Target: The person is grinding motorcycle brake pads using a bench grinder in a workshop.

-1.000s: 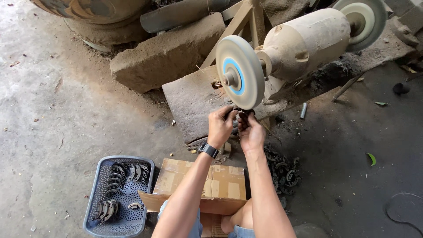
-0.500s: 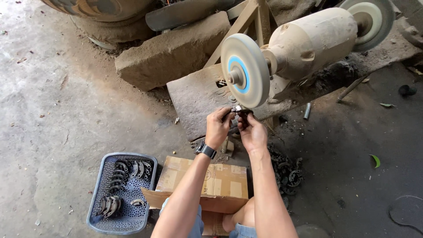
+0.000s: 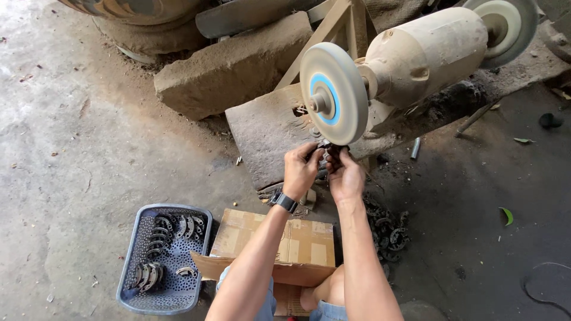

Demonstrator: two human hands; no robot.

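Both hands are working at the lower rim of the buffing wheel [image 3: 332,93], a pale disc with a blue ring, mounted on the dusty motor [image 3: 425,56] that is sitting on a stone slab [image 3: 267,134]. The left hand [image 3: 301,169], wearing a dark wristwatch [image 3: 285,202], and the right hand [image 3: 345,175] are pinching together around a small dark metal part [image 3: 326,146], fingers closed on it from both sides, and are holding it right against the underside of the wheel. Its exact shape is too small to make out. Below the forearms a cardboard box [image 3: 285,246] is lying on the concrete floor [image 3: 83,154], and just beside its left edge a grey perforated basket [image 3: 165,258] is holding curved metal pieces. A heap of dark parts [image 3: 388,232] is lying at the box's right side.
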